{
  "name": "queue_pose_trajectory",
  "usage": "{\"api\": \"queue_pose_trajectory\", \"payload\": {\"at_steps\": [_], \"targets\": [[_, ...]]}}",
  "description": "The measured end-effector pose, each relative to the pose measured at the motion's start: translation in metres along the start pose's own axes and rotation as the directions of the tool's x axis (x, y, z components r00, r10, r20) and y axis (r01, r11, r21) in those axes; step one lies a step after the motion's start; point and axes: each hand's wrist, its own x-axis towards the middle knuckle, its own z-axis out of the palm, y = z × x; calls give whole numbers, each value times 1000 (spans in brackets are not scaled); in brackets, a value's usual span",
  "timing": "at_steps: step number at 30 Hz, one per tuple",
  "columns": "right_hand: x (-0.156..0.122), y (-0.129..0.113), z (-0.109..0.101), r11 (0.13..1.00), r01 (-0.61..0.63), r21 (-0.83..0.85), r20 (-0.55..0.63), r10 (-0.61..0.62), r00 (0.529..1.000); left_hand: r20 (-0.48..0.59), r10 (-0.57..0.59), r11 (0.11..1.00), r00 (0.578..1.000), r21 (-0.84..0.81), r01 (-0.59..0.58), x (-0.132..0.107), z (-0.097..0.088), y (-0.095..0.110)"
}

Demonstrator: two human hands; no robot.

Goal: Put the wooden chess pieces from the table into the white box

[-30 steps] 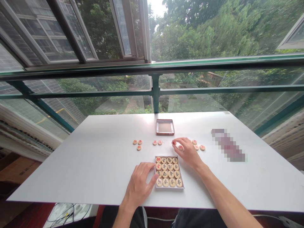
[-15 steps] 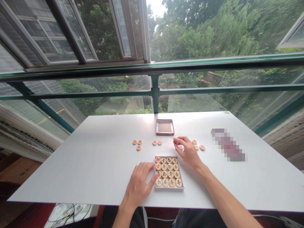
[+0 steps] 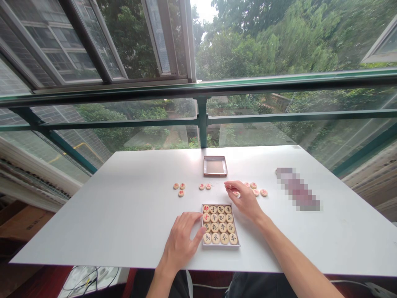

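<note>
Between the thumb and fingertips of my right hand point(image 3: 245, 200) is a red-marked Chinese chess piece point(image 3: 227, 186), just beyond the box. My left hand point(image 3: 184, 235) rests at the box's left side, thumb and index finger spread and touching its edge. The shallow box point(image 3: 220, 246) holds rows of round wooden pieces, mostly black-marked. Two red-marked ones, such as the general point(image 3: 206, 209), sit in its far-left corner. My left thumb partly covers one piece.
Loose red pieces lie in groups on the white table point(image 3: 124, 223): three at left point(image 3: 181, 193), two in the middle point(image 3: 201, 186), several at right point(image 3: 263, 193), partly behind my hand. An upturned box lid point(image 3: 215, 166) lies farther back. A pixelated item point(image 3: 299, 190) is at right.
My right hand has shifted slightly left with the piece, and another loose red piece shows beyond it. My left hand and the box have stayed put.
</note>
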Motion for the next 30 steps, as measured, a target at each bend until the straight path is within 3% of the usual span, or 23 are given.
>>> {"api": "queue_pose_trajectory", "payload": {"at_steps": [21,30], "targets": [[-1,-12,-3,999,-45,23,95,42,995,2,-2,1000,1000,-5,2,0,-2,1],[-1,-10,0,963,-167,213,112,146,983,-11,1,1000,1000,0,-1,-1,-1,1]]}}
